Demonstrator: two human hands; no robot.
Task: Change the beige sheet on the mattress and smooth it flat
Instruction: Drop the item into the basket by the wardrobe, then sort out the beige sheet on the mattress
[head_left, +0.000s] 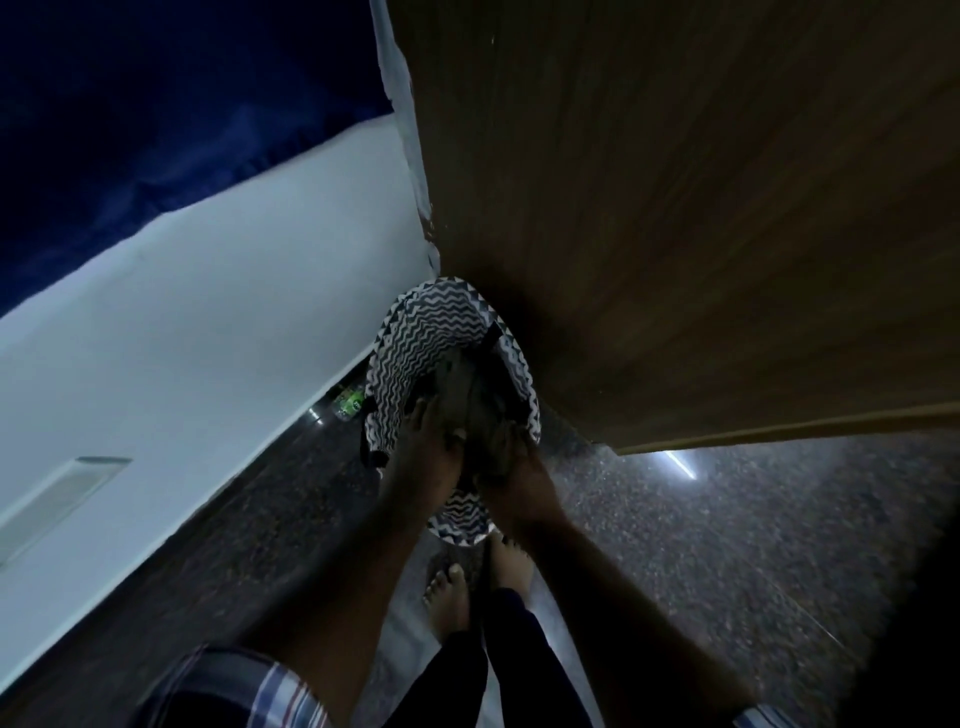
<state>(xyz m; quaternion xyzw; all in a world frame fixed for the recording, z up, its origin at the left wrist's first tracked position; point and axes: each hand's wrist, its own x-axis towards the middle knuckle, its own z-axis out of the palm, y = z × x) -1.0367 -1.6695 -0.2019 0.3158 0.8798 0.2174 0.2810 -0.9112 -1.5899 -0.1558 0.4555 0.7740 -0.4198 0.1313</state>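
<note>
A bunched beige sheet (480, 410) sits inside a round laundry basket with a black-and-white zigzag pattern (415, 338) on the floor. My left hand (428, 447) presses on the sheet's left side with fingers wrapped into the cloth. On the sheet's near right side, my right hand (519, 480) grips the fabric. Both arms reach down into the basket. The mattress is not in view.
A brown wooden cupboard panel (675, 208) rises right behind the basket. A white wall (208, 312) runs along the left, with a green-labelled bottle (349, 401) at its foot. My bare feet (478, 577) stand on the speckled granite floor (727, 545).
</note>
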